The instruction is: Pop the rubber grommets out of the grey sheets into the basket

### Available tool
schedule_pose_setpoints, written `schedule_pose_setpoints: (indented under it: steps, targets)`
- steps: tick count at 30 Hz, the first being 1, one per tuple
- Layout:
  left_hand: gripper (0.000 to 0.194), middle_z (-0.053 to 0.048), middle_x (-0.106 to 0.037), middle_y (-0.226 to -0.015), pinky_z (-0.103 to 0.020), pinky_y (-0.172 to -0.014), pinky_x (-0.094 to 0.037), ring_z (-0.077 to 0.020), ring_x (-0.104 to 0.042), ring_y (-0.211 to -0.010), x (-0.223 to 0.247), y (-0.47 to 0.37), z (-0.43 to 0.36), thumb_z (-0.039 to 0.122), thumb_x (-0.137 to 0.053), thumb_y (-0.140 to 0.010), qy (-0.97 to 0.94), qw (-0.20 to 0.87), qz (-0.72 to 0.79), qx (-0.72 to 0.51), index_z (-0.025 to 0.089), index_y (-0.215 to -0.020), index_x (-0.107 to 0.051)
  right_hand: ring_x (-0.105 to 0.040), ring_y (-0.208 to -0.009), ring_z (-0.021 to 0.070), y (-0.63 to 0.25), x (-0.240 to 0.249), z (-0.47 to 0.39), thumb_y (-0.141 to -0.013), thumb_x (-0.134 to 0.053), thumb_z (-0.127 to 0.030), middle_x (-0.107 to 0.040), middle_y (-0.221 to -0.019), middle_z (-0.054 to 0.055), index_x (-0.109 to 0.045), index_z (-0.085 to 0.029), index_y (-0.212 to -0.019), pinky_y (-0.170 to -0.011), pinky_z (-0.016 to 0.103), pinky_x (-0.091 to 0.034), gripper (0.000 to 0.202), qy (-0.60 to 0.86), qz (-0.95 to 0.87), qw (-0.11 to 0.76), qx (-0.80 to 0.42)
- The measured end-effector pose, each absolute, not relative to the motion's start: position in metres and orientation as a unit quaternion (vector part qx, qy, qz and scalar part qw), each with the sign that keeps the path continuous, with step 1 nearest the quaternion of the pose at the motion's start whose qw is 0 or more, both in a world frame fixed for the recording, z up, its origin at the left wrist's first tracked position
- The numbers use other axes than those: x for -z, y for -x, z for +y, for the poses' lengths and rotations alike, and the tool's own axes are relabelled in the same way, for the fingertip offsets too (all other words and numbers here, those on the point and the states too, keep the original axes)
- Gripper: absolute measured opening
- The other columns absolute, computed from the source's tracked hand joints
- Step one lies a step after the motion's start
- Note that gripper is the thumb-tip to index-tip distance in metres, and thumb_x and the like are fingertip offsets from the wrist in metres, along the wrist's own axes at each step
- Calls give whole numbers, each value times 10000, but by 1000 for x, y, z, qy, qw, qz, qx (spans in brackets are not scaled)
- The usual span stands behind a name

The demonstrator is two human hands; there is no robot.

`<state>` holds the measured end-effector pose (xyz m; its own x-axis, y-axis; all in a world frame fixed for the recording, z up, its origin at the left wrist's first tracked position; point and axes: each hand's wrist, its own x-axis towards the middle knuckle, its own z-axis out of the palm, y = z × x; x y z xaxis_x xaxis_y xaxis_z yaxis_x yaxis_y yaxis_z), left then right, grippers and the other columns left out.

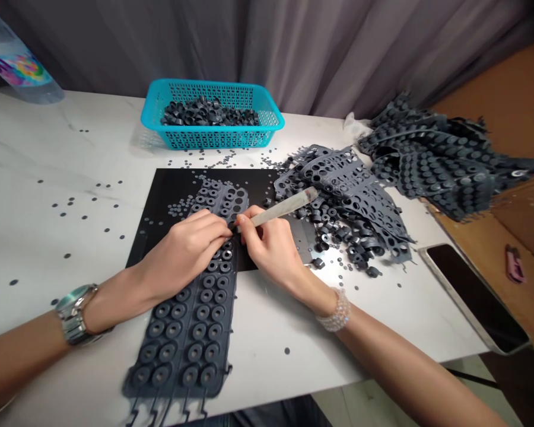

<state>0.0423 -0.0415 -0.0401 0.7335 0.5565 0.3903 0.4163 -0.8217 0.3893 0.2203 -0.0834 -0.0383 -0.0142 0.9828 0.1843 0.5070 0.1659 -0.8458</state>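
Observation:
A long dark grey rubber sheet (pixel 189 332) with rows of round, ring-shaped parts lies lengthwise in front of me, its far end on a black mat (pixel 153 196). My left hand (pixel 191 246) rests across the sheet, its fingertips pinched at a small black rubber piece (pixel 232 227). My right hand (pixel 269 240) grips a slim tool with a whitish handle (pixel 287 205), which slants up to the right. The tool's working tip is hidden at the fingers, close to the left fingertips. Beyond the hands, the sheet has several open holes.
A turquoise basket (pixel 213 137) of black rubber rings stands at the back. Punched sheets (pixel 342 178) and loose rings (pixel 360 243) lie right, near a heap of sheets (pixel 436 154). A phone (pixel 476 296) lies at the right edge; a bottle (pixel 22 65) stands back left. Small discs are scattered about.

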Motion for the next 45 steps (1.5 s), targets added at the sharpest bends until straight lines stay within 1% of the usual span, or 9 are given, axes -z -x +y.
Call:
schedule_pose_setpoints:
  steps: [5, 8, 13, 15, 18, 21, 29, 38, 45]
  targets:
    - [229, -60, -699, -932, -300, -814, -497, -178, -633, -891, 38, -43, -39, 190, -481, -952, -925, 141, 286, -208, 164, -852, -685, -495, -563, 117, -225, 39, -84, -970, -413, -373, -541, -601, -26, -575, -193, -778, -574, 242, -353, 308, 583, -606, 422, -338]
    - [222, -52, -710, -923, -284, -796, -489, -172, -643, -875, 35, -46, -38, 196, -500, -937, -917, 145, 309, -207, 165, -850, -702, -492, -557, 113, -224, 38, -85, -966, -418, -348, -541, -603, -23, -558, -194, -731, -572, 241, -354, 313, 584, -611, 416, -336]
    - [211, -6, -731, -787, -254, -630, -456, -143, -636, -666, 23, -54, -29, 229, -541, -886, -904, 185, 352, -158, 200, -851, -747, -473, -542, 106, -223, 33, -86, -964, -423, -312, -520, -592, -26, -536, -196, -684, -572, 241, -354, 323, 584, -628, 410, -311]
    - [211, 5, -741, -762, -251, -600, -438, -147, -639, -642, 17, -56, -23, 250, -552, -873, -902, 200, 355, -142, 223, -851, -760, -490, -564, 110, -227, 30, -85, -963, -446, -333, -541, -621, -17, -550, -193, -705, -569, 240, -361, 311, 575, -637, 422, -291]
    - [215, 10, -763, -822, -266, -650, -447, -171, -667, -709, 10, -57, -16, 247, -554, -866, -911, 205, 335, -128, 247, -843, -769, -537, -616, 126, -238, 25, -85, -950, -496, -372, -603, -696, 7, -610, -188, -817, -577, 244, -394, 253, 564, -645, 445, -262]
    - [248, 14, -765, -885, -282, -717, -455, -183, -675, -789, 4, -55, -11, 204, -530, -874, -923, 207, 309, -101, 263, -917, -767, -579, -657, 139, -247, 23, -85, -937, -535, -384, -652, -766, 28, -645, -180, -918, -598, 253, -440, 232, 558, -645, 446, -270]
    - [246, -16, -708, -965, -269, -773, -452, -196, -629, -956, 5, -51, 3, 147, -565, -834, -944, 216, 245, -49, 257, -971, -737, -658, -749, 162, -258, 23, -85, -923, -579, -313, -743, -911, 56, -736, -200, -979, -627, 264, -497, 201, 501, -717, 362, -323]
    - [266, -13, -706, -905, -287, -781, -425, -188, -621, -917, 9, -53, 8, 164, -523, -867, -941, 235, 240, -35, 259, -964, -752, -691, -780, 159, -258, 26, -83, -911, -603, -255, -756, -942, 66, -750, -177, -983, -675, 255, -527, 182, 458, -753, 324, -343]
    - [224, -28, -689, -948, -311, -858, -389, -191, -609, -904, 14, -50, 8, 216, -529, -879, -933, 249, 257, -41, 242, -970, -732, -680, -783, 145, -258, 27, -82, -913, -604, -209, -745, -921, 74, -738, -141, -961, -699, 232, -508, 158, 429, -780, 318, -327]
